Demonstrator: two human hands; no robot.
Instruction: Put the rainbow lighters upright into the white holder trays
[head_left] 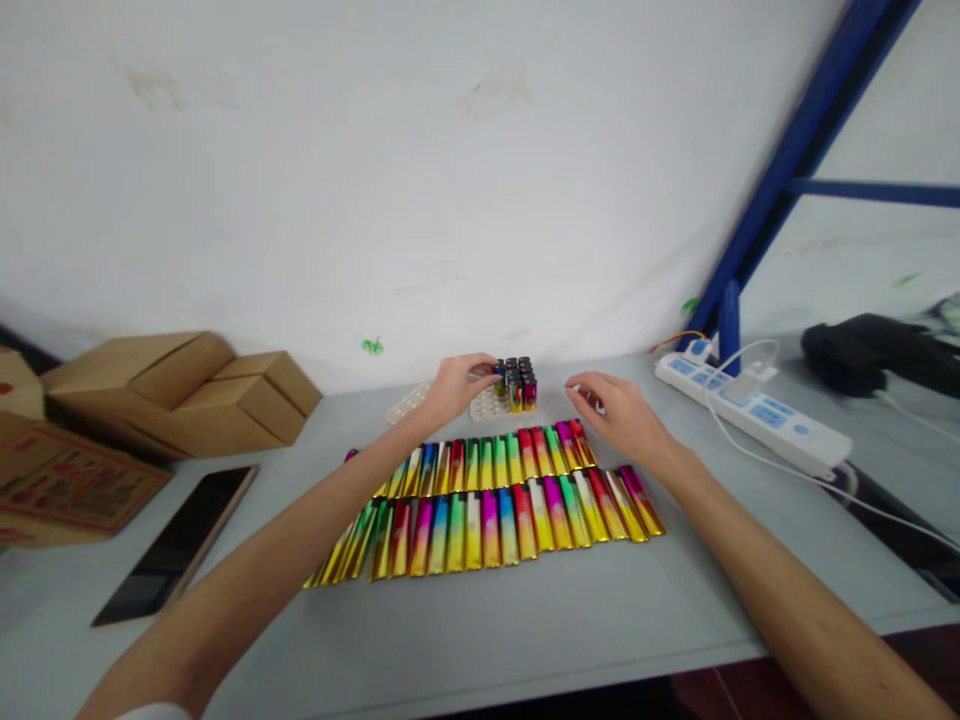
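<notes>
Two rows of shiny multicoloured lighters (495,495) lie side by side on the grey table (480,620). Behind them a white tray (420,402) holds a small block of upright lighters (516,384). My left hand (454,388) reaches over the tray, fingers closed on one upright lighter at the block's left side. My right hand (619,412) hovers just right of the tray, above the far row, fingers curled round a small red-and-white thing that I cannot name.
Brown cardboard boxes (180,390) and a printed carton (67,485) stand at the left, with a dark phone (180,545) lying in front. A white power strip (750,410) with cables runs at the right, beside a blue rack post (780,170) and a black object (877,350).
</notes>
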